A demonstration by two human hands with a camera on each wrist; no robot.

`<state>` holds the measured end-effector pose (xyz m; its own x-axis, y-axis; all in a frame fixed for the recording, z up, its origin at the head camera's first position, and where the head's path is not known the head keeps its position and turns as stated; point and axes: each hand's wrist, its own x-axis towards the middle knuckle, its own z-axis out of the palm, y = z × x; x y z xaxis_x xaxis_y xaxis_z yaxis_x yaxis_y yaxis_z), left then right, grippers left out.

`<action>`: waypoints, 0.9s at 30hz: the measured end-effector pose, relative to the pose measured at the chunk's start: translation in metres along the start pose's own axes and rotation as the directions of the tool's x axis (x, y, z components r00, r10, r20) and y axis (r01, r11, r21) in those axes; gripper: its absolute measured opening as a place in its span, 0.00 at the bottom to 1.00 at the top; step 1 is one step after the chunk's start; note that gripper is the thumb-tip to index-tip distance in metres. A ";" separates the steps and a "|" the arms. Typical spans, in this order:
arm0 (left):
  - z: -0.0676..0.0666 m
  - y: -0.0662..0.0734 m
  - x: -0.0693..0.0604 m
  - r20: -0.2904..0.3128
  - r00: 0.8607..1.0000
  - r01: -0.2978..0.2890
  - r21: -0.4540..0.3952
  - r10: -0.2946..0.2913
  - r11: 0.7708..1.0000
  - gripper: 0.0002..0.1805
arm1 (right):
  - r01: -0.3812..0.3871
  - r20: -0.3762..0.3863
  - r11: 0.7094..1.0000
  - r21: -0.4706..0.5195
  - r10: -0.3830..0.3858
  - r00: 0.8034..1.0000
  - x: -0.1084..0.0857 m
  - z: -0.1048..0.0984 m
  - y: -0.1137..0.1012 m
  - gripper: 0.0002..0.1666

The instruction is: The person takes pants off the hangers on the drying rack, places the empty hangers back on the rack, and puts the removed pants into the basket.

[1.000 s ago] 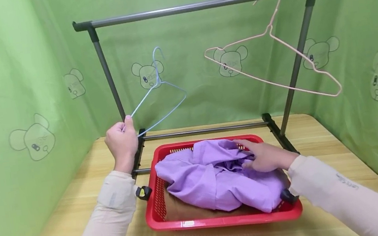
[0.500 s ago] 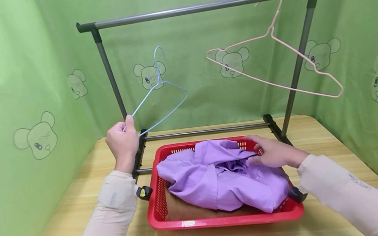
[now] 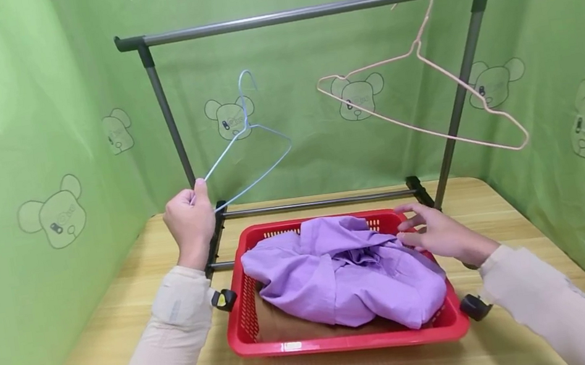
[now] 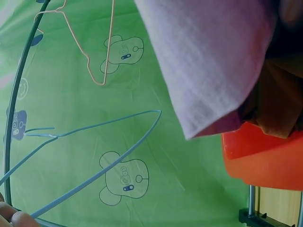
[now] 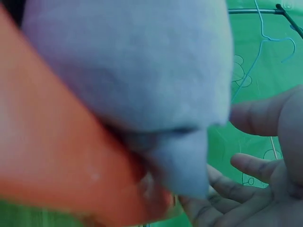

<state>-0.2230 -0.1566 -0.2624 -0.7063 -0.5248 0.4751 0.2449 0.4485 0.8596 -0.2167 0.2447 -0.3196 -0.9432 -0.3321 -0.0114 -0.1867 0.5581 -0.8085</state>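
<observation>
My left hand (image 3: 192, 224) grips a light blue wire hanger (image 3: 245, 115) by one shoulder end, its hook pointing up. In the left wrist view, the same hanger (image 4: 71, 192) stretches away from my fingertips. At the red basket's (image 3: 349, 342) back right corner is my right hand (image 3: 446, 236), fingers spread and loosely bent. Its thumb is close to a crumpled purple garment (image 3: 306, 280); touching or apart, I cannot tell. The right wrist view shows nothing gripped by the right hand (image 5: 255, 184), beside the blurred cloth (image 5: 142, 66). Brown fabric (image 3: 289, 322) lies under the purple garment.
Behind the basket stands a dark metal rack, its top rail (image 3: 270, 20) running across. A pink wire hanger (image 3: 425, 19) hangs near the rail's right end. Green curtains (image 3: 49, 86) enclose the wooden table (image 3: 117, 332) at the back and sides.
My right hand has drawn back from the purple garment, moving right to the basket's corner. The left hand and blue hanger have stayed nearly still.
</observation>
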 end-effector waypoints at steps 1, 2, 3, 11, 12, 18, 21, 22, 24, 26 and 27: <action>0.000 0.000 0.000 -0.001 1.000 0.000 -0.002 0.000 1.000 0.27 | -0.008 -0.012 0.999 0.032 0.008 1.000 -0.001 0.000 0.001 0.37; 0.000 0.000 -0.001 -0.002 1.000 -0.002 -0.005 0.002 1.000 0.27 | -0.012 -0.023 0.998 0.067 0.014 1.000 -0.002 0.000 0.002 0.37; 0.000 0.000 -0.001 -0.004 1.000 -0.004 -0.007 0.004 1.000 0.27 | -0.016 -0.035 0.996 0.093 0.020 0.999 -0.002 -0.001 0.004 0.37; 0.002 0.002 -0.002 -0.006 1.000 -0.017 -0.007 0.017 1.000 0.27 | -0.008 -0.129 0.987 0.162 0.029 0.991 -0.009 -0.003 0.009 0.36; 0.002 0.002 -0.002 -0.005 1.000 -0.016 -0.006 0.016 1.000 0.27 | -0.001 -0.129 0.987 0.158 0.021 0.991 -0.011 -0.003 0.010 0.36; 0.002 0.003 -0.002 -0.003 1.000 -0.011 -0.005 0.011 1.000 0.26 | 0.025 -0.032 0.992 0.120 -0.021 0.999 -0.017 -0.009 0.022 0.45; 0.001 0.003 -0.002 0.001 1.000 -0.005 -0.011 0.005 1.000 0.26 | 0.038 0.029 0.990 0.136 -0.043 0.999 -0.020 -0.011 0.030 0.53; 0.001 0.003 -0.002 0.002 1.000 -0.004 -0.011 0.004 1.000 0.26 | 0.042 0.045 0.989 0.145 -0.049 0.998 -0.020 -0.011 0.033 0.55; 0.001 0.003 -0.002 0.003 1.000 -0.003 -0.009 0.003 1.000 0.26 | 0.045 0.065 0.986 0.160 -0.056 0.996 -0.021 -0.010 0.037 0.57; 0.001 0.003 -0.002 0.005 1.000 -0.005 -0.008 0.005 1.000 0.26 | 0.040 0.075 0.984 0.176 -0.053 0.996 -0.022 -0.008 0.041 0.57; 0.001 0.003 -0.002 0.006 1.000 -0.006 -0.009 0.006 1.000 0.26 | 0.033 0.073 0.984 0.177 -0.047 0.996 -0.022 -0.006 0.042 0.56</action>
<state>-0.2217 -0.1536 -0.2610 -0.7088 -0.5174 0.4795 0.2551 0.4457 0.8581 -0.2054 0.2804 -0.3500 -0.9106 -0.4129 -0.0166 -0.1664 0.4032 -0.8999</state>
